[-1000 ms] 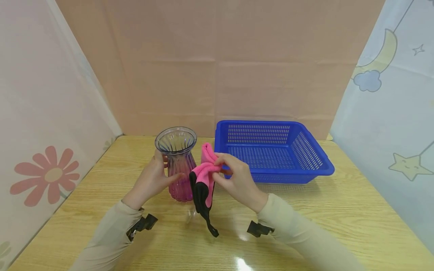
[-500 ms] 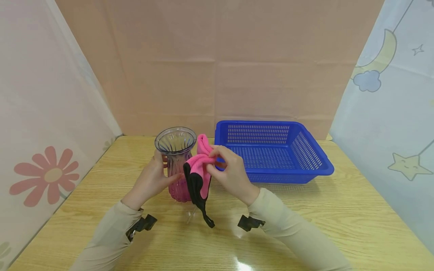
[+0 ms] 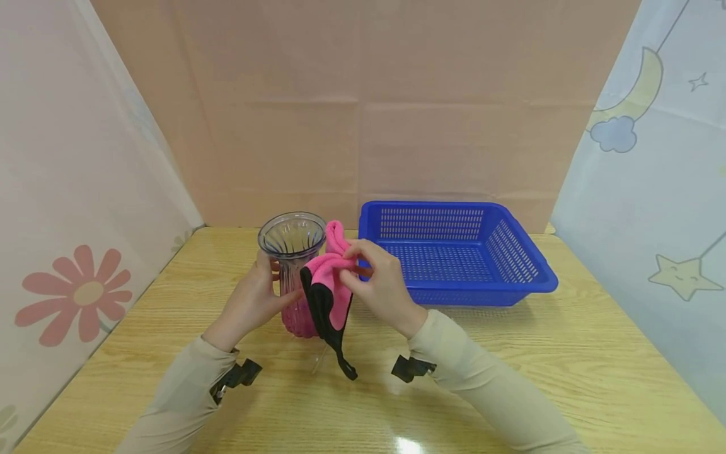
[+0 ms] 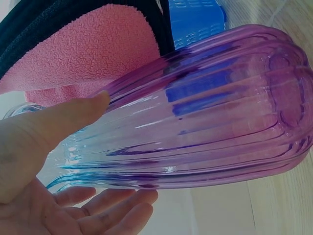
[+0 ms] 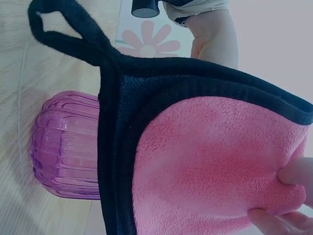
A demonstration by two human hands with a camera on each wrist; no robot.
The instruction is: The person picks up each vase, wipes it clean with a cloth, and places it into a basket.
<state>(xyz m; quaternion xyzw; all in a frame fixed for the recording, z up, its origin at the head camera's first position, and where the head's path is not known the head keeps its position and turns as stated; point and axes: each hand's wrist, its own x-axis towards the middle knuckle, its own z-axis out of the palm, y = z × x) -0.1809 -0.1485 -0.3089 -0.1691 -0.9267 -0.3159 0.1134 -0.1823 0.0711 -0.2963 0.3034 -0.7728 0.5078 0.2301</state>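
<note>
A ribbed glass vase [image 3: 294,252], grey-blue at its flared rim and pink-purple at the base, is upright at the left of the table's middle. My left hand [image 3: 249,296] grips it round the side, with the thumb in front and the other fingers behind, as the left wrist view shows the vase [image 4: 195,122] too. My right hand [image 3: 382,284] pinches a folded pink towel [image 3: 334,261] with black edging and a hanging loop [image 3: 347,366]. The cloth hangs at the vase's right side and covers part of it. Whether it touches the glass I cannot tell.
A blue plastic basket [image 3: 482,287] with slotted walls stands right of the vase, behind my right hand. The wooden table [image 3: 510,366] meets a plain backdrop [image 3: 363,113] at the back. Printed cloth panels [image 3: 652,208] stand at both sides.
My right hand has moved left and slightly up with the towel, bringing it in front of the vase's right side. My left hand and the vase have stayed almost still.
</note>
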